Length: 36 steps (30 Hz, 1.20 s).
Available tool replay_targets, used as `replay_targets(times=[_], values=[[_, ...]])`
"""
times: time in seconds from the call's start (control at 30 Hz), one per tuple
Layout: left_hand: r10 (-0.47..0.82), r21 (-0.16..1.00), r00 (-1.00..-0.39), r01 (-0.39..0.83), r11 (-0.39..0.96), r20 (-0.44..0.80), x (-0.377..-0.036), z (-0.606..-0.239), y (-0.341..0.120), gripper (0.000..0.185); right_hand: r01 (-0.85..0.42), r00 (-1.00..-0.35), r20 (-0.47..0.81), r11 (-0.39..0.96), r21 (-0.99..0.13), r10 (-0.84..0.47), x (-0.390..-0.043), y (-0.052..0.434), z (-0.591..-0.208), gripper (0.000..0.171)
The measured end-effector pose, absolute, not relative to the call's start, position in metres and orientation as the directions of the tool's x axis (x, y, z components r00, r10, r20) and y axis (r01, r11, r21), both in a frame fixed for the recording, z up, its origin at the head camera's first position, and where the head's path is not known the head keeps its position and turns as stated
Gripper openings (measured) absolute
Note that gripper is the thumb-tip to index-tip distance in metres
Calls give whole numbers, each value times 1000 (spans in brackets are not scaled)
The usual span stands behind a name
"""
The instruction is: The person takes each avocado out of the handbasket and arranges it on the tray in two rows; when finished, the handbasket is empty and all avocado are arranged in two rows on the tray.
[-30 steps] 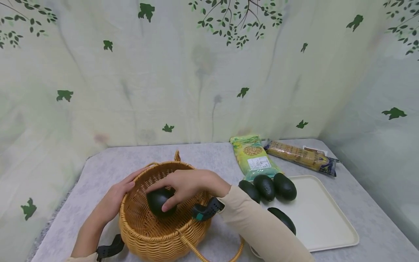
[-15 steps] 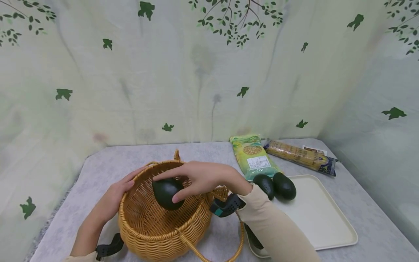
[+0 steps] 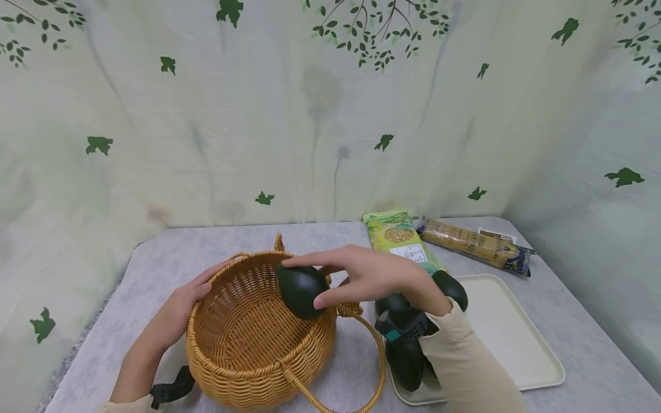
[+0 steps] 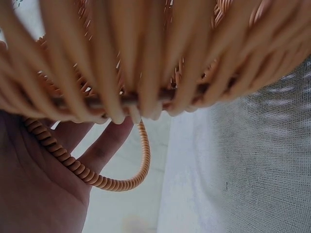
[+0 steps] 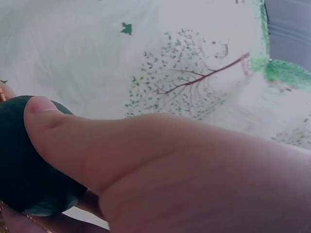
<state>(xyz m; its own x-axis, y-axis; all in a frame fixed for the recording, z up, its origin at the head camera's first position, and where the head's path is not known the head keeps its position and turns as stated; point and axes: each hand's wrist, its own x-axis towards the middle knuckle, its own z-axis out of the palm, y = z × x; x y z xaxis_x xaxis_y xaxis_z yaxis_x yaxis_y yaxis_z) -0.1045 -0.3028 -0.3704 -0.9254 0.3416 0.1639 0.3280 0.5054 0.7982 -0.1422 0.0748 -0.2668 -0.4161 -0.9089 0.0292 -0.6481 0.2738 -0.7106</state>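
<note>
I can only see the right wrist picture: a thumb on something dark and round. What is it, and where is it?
Observer: It is an avocado, pinched by the right hand above the far rim of a wicker basket.
Operator: Is anything in the basket?
Observer: Nothing shows inside it; only its woven bottom is visible.
Operator: What is the other hand doing?
Observer: The left hand rests against the basket's left rim, fingers straight.
Operator: Are there more avocados?
Observer: Yes, several lie on a cream tray to the right, partly hidden by the right wrist.
</note>
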Motion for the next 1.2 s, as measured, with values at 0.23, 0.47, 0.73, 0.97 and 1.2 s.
replay_targets(times=[0.23,0.47,0.73,0.97,1.2], values=[[336,783,-924,343,518,182,-104,-371,-303,48,-606,-449,42,270,-748,-892,-135,101,-269,70],[334,794,-927,331,510,171,-104,-370,-303,49,-545,-518,28,304,-782,-855,-127,130,-278,70],[342,803,-925,329,498,167,-105,-371,-303,49,-508,-579,29,332,-795,-815,-115,170,-288,66],[332,792,-927,331,514,173,-104,-371,-302,49,-459,-625,28,338,-821,-780,-104,212,-304,65],[331,781,-926,342,522,184,-104,-370,-301,49,-427,-702,12,408,-807,-712,-93,251,-319,65]])
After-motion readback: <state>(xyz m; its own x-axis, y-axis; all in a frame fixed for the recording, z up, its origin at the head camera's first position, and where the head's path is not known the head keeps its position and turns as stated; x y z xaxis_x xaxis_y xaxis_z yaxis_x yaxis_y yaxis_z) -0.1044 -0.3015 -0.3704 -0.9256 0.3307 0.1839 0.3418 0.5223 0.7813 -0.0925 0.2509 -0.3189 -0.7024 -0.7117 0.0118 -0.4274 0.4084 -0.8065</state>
